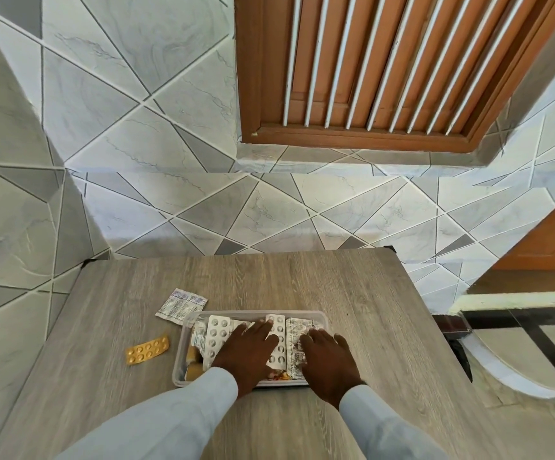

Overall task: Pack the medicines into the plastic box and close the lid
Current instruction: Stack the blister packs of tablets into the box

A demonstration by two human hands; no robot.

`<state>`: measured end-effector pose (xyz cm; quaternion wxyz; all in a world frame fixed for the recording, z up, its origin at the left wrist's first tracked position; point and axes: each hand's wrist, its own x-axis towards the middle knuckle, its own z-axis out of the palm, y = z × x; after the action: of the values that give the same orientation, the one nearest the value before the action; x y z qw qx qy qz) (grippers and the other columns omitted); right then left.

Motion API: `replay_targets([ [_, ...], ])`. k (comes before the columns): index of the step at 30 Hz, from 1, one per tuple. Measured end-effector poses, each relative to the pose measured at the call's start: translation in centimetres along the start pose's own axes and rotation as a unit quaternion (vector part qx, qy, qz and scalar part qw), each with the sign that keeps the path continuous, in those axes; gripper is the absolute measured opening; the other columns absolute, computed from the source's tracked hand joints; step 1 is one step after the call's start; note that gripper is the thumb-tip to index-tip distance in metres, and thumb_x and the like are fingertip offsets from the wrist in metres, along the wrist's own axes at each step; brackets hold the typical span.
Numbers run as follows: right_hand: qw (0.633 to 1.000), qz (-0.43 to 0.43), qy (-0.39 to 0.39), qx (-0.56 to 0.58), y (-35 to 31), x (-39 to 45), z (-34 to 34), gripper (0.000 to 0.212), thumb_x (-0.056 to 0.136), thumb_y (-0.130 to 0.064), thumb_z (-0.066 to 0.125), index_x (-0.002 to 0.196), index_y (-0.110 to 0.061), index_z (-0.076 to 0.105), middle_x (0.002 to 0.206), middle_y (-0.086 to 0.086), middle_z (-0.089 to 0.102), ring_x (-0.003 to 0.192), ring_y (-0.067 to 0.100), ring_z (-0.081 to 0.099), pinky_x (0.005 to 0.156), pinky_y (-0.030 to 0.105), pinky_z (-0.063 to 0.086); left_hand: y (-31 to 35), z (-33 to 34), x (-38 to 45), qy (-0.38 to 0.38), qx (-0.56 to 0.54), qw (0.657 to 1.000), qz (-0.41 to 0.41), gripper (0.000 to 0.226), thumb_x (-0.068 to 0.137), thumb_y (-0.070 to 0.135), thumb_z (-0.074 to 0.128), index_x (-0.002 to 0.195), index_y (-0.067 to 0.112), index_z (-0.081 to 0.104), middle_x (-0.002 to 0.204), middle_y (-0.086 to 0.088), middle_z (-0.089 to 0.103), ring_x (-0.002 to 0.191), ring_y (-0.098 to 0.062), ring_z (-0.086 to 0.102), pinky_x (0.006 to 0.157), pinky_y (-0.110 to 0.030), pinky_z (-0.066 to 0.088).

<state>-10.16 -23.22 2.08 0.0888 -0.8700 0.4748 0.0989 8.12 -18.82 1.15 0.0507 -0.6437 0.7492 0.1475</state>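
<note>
Both hands are down in the box (323, 317) now, a clear plastic one sitting near the front of the wooden table (335, 287). The left hand (247, 351) lies flat, fingers straight, pressing on the silver blister packs (215, 336) piled inside. The right hand (327, 358) lies flat too, fingers spread over a printed foil strip (297, 327) at the box's right side. Neither hand grips anything. The box is open and crowded with packs. Two medicines lie outside it: a gold blister pack (147, 349) on the table to the left, well apart, and a white foil strip (179, 305) just beside the box's far left corner, partly tucked behind it. Light blue sleeves (176, 416) cover both arms.
</note>
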Motion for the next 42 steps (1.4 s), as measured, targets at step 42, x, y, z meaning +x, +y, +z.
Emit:
replay_targets([
  [42, 0.951, -0.001, -0.186, 0.248, -27.6, -2.7, 7.2, 0.051, 0.072, -0.036, 0.071, 0.114, -0.024, 0.044, 0.111, 0.001, 0.058, 0.101, 0.020, 0.058, 0.083, 0.033, 0.050, -15.8, 8.7, -22.1, -0.031, -0.353, 0.878, -0.322, 0.034, 0.070, 0.030, 0.074, 0.094, 0.018, 0.055, 0.107, -0.003, 0.059, 0.097, -0.019, 0.059, 0.086, -0.034, 0.051],
])
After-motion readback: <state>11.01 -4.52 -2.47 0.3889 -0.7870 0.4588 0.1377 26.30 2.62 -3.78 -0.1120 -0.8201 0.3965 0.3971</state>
